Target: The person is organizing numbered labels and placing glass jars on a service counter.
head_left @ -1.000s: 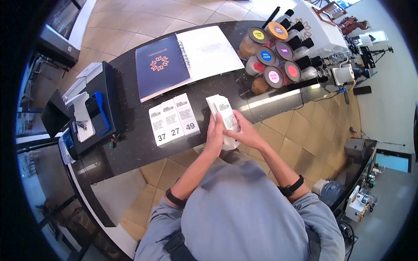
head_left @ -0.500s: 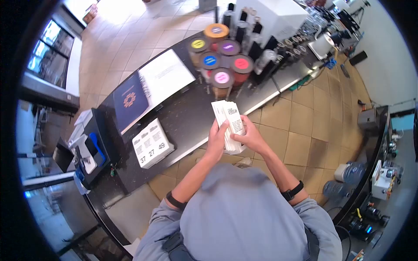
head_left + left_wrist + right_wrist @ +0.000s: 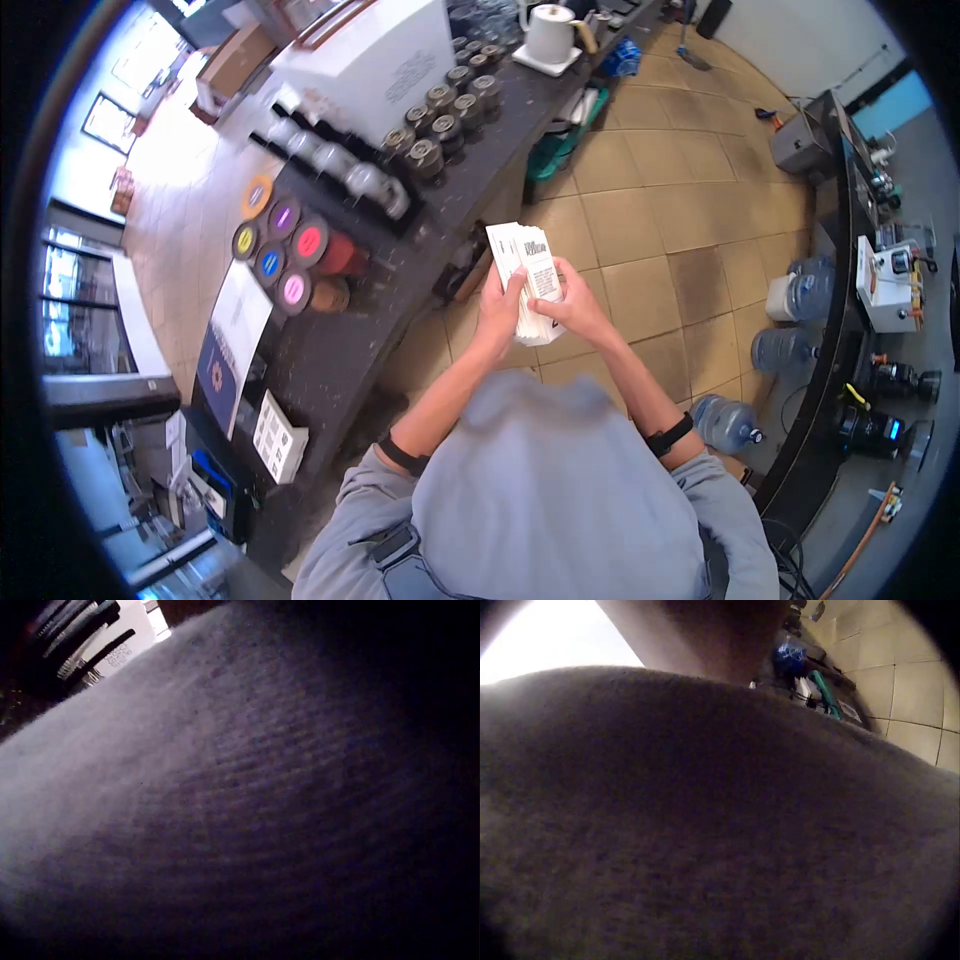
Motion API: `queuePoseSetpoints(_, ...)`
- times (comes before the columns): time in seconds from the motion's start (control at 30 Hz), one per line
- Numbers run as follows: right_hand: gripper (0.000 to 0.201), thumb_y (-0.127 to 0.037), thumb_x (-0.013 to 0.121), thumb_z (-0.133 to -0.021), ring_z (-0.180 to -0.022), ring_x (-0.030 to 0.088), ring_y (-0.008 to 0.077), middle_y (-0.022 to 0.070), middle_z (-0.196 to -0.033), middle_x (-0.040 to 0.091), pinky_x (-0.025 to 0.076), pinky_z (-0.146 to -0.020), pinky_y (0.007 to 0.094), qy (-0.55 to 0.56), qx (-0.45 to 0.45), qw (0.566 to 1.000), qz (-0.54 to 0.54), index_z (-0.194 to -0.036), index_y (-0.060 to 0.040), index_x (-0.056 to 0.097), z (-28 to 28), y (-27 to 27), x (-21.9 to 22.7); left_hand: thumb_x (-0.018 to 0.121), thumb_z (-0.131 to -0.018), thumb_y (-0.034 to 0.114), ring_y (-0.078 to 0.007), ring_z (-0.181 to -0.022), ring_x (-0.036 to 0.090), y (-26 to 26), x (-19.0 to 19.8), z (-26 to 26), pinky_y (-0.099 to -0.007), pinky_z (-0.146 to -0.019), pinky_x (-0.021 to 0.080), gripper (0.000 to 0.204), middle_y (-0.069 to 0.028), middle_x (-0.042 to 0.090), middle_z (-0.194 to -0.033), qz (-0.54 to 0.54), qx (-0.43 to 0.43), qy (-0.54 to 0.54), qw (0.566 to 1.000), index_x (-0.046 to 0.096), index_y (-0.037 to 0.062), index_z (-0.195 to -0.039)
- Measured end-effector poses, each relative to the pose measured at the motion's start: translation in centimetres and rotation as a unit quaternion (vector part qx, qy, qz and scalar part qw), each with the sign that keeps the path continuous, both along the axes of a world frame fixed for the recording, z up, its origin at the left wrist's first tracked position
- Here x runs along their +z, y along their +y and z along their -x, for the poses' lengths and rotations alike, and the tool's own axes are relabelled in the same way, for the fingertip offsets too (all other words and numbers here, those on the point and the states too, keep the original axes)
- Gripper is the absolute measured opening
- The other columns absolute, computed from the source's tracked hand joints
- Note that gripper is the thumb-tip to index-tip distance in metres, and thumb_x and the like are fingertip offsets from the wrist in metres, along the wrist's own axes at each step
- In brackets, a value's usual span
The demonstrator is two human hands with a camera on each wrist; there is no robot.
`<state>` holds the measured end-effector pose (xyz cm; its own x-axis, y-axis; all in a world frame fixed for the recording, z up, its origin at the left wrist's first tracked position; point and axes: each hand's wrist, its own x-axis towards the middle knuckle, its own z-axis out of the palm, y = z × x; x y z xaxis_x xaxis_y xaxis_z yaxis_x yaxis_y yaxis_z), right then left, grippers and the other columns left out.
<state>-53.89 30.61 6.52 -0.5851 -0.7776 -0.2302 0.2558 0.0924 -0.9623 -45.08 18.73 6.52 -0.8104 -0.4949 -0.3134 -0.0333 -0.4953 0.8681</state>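
Both hands hold a fanned bundle of white printed cards (image 3: 541, 268) in front of the body in the head view. My left hand (image 3: 497, 310) grips the bundle's left side, its thumb lying over the front. From the right, my right hand (image 3: 582, 310) pinches the lower part between thumb and fingers. On the counter at lower left sits a block of similar white cards (image 3: 272, 440), away from both hands. A dark blurred surface fills most of each wrist view, so the hands and cards are hidden there.
The dark counter (image 3: 385, 275) runs along the left, carrying colour-labelled jars (image 3: 330, 255), several small lidded jars (image 3: 445, 130), an open menu binder (image 3: 225, 365) and a white kettle (image 3: 550, 35). Large water bottles (image 3: 725, 422) stand on the tiled floor at right, beside another counter.
The head view has turned to the right, so the counter and card block now appear farther left. Both hands keep holding the card bundle, whose cards are fanned more than a second ago.
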Motion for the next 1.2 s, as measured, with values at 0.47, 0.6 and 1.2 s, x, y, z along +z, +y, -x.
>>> queuePoseSetpoints(0.47, 0.064, -0.014, 0.073, -0.078, -0.104, 0.06, 0.0164, 0.0104, -0.114, 0.061, 0.05, -0.09, 0.0324, -0.051, -0.276, 0.96, -0.016, -0.132, 0.0027, 0.045, 20.3, 7.2, -5.5, 0.043, -0.103, 0.014, -0.0211, -0.094, 0.065, 2.7, -1.8, 25.4, -0.0356, -0.078, 0.059, 0.035, -0.0138, 0.06, -0.11, -0.033, -0.17, -0.026, 0.985, 0.034, 0.0068, -0.135)
queuePoseSetpoints(0.6, 0.061, -0.019, 0.071, -0.08, -0.098, 0.059, 0.0157, 0.0082, -0.112, 0.06, 0.05, -0.085, 0.0307, -0.107, -0.31, 0.943, -0.052, -0.132, -0.0002, 0.047, 29.0, 9.3, -6.0, 0.044, -0.104, 0.02, -0.0202, -0.078, 0.067, 2.3, -2.0, 34.9, -0.0342, -0.064, 0.06, 0.028, -0.0152, 0.062, -0.1, -0.114, -0.177, -0.027, 0.977, 0.034, 0.006, -0.126)
queuePoseSetpoints(1.2, 0.035, -0.025, 0.069, -0.087, -0.054, 0.049, 0.0105, -0.0011, -0.075, 0.048, 0.044, -0.048, 0.0273, -0.207, -0.338, 0.918, 0.019, -0.112, -0.0104, 0.05, 66.4, 14.0, -3.6, 0.048, -0.103, 0.023, -0.0173, -0.066, 0.064, 1.6, -1.6, 69.7, -0.0342, -0.057, 0.058, 0.018, -0.0089, 0.062, -0.082, -0.04, -0.247, -0.097, 0.963, 0.044, 0.0068, -0.11)
